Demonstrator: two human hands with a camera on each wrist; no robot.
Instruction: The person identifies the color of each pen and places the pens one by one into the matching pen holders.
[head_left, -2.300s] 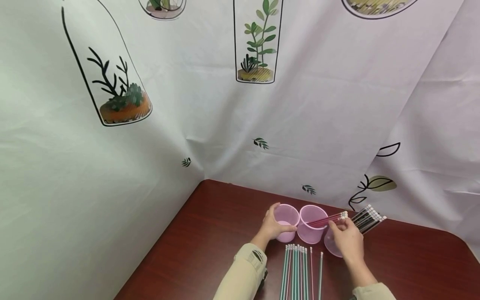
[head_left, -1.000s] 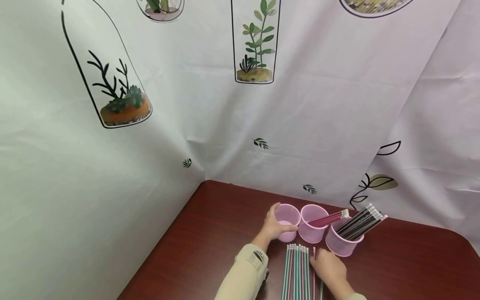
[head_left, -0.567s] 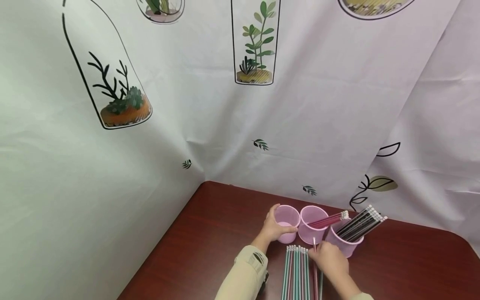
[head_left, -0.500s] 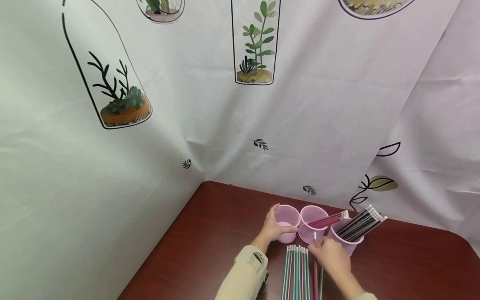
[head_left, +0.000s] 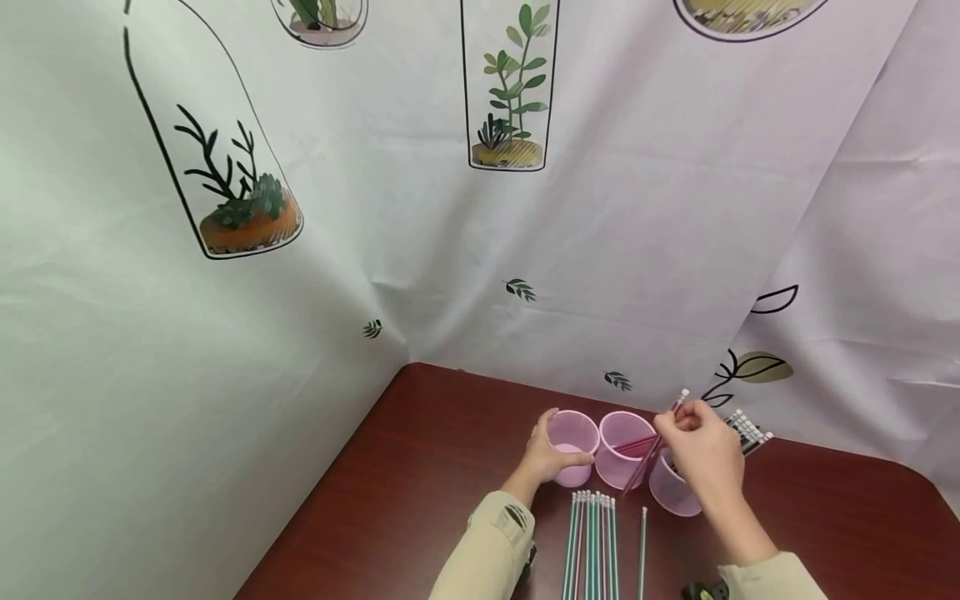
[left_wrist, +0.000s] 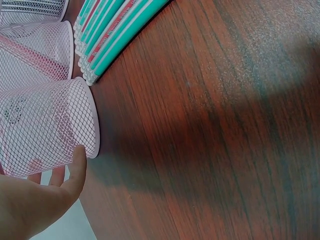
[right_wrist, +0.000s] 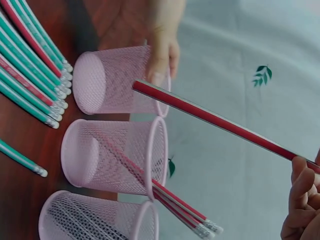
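Note:
Three pink mesh pencil cups stand side by side. My left hand (head_left: pixel 546 452) grips the left cup (head_left: pixel 572 477), its thumb and fingers on opposite sides; in the left wrist view fingers lie along the mesh. My right hand (head_left: pixel 705 450) pinches a red pencil (right_wrist: pixel 215 119) near its white-eraser end. That pencil slants, held up over the middle cup (right_wrist: pixel 107 155), its other end free. Several red pencils (right_wrist: pixel 175 202) lean inside the middle cup. The right cup (head_left: pixel 671 493), partly behind my right hand, holds black pencils (head_left: pixel 744 429). Nothing shows inside the left cup.
Green and red pencils (head_left: pixel 591 542) lie in a row on the brown table (head_left: pixel 390 475), in front of the cups. One green pencil (head_left: pixel 642 546) lies apart to their right. A white patterned cloth (head_left: pixel 465 233) hangs behind the table.
My right hand took hold of the red pencil lying right of the row and lifted it up and right to the middle cup. My left hand stays on the left cup.

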